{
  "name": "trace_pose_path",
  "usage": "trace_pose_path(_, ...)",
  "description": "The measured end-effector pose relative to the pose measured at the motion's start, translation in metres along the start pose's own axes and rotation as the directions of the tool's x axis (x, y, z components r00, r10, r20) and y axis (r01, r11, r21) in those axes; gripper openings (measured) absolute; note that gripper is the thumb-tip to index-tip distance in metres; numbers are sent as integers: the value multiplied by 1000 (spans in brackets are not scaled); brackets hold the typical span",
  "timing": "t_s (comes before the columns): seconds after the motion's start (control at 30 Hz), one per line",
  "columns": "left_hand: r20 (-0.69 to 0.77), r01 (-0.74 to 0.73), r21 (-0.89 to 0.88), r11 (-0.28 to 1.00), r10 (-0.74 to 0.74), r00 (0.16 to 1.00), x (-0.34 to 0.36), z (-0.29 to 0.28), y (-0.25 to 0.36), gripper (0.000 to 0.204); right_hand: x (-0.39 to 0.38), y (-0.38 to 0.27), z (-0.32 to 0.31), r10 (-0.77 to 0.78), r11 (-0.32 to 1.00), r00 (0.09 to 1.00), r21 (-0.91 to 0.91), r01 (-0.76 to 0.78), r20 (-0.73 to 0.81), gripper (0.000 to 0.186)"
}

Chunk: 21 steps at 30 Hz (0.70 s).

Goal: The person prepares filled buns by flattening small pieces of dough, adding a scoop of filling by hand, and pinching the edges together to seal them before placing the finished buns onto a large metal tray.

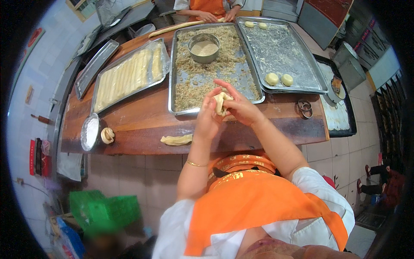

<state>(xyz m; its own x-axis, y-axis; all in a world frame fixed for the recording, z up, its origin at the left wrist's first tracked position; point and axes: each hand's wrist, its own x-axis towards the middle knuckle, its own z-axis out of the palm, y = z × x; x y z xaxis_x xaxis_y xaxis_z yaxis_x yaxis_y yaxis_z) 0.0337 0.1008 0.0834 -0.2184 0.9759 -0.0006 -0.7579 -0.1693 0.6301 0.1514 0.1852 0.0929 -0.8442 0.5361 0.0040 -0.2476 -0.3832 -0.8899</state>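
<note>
A small pale piece of dough (222, 102) with a gathered, folded edge is held above the table's near edge. My left hand (208, 115) cups it from the left. My right hand (244, 108) closes on it from the right, thumb and fingertips at its edge and one finger stretched out. Just beyond my hands lies a metal tray (173, 82) strewn with crumbly filling (194, 84), and a round metal bowl (204, 57) of pale grains stands in it. A twisted strip of dough (177, 140) rests on the wooden table (142, 129) left of my left forearm.
Left are a tray of dough strips under plastic (129, 75), a narrow metal tray (95, 69), a bowl of white flour (91, 133) and a dough coil (108, 135). Right, a floured tray (284, 52) carries several dough rounds (271, 78); ring cutters (304, 108) lie nearer. Across, a co-worker's hands (217, 17) touch a dough rope (174, 28).
</note>
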Motion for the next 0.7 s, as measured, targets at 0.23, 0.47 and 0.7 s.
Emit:
trace_pose_path(0.23, -152, -45, 239, 970, 83, 985, -1, -11, -13, 27, -8, 9, 19, -55, 916, 994, -392, 87, 92, 68)
trace_pose_path(0.47, 121, 68, -131, 989, -52, 991, -8, -28, -8, 39, -13, -12, 1, -196, 453, 917, -797, 399, 347, 82)
trace_pose_path(0.7, 8, 32, -49, 998, -31, 999, -14, -3, -27, 45, -6, -13, 10, -455, 203, 782, -806, 556, 425, 65)
